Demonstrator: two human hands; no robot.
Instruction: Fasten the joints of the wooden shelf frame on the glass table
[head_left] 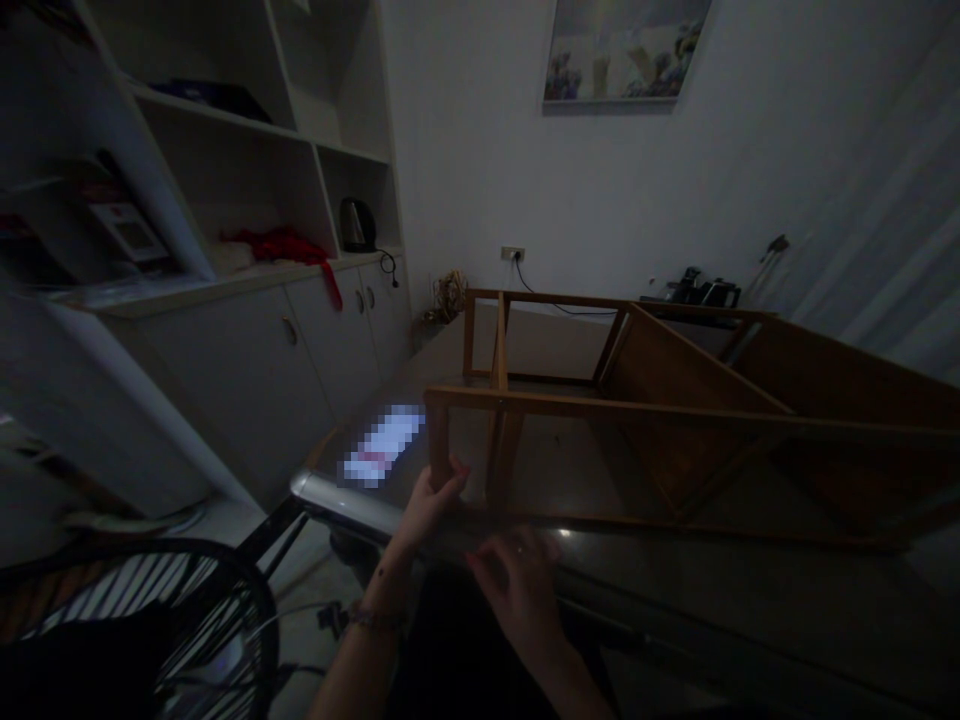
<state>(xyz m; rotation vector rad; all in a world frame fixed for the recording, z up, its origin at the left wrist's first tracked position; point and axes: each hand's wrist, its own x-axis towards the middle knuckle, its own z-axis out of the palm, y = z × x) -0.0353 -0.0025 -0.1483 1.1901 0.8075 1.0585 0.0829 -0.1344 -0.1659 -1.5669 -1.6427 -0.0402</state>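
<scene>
A brown wooden shelf frame point(570, 402) lies on its side across a table, its panels standing crosswise between long rails. My left hand point(439, 492) is wrapped round the lower part of the short upright at the frame's near left corner. Just right of it, in front of the bottom rail, is my right hand point(517, 580), fingers curled in towards the thumb and slightly blurred. Whatever those fingers hold, if anything, is too small or hidden to make out. A lit, pixelated rectangle, perhaps a phone screen point(384, 445), lies on the table left of the frame.
The table's rounded metallic edge point(349, 503) runs in front of me. A black round-backed chair point(225, 560) stands at lower left. White cabinets point(330, 330) hold a kettle point(357, 225) and red cloth point(289, 245). A cord hangs from the wall socket point(513, 254) behind the frame.
</scene>
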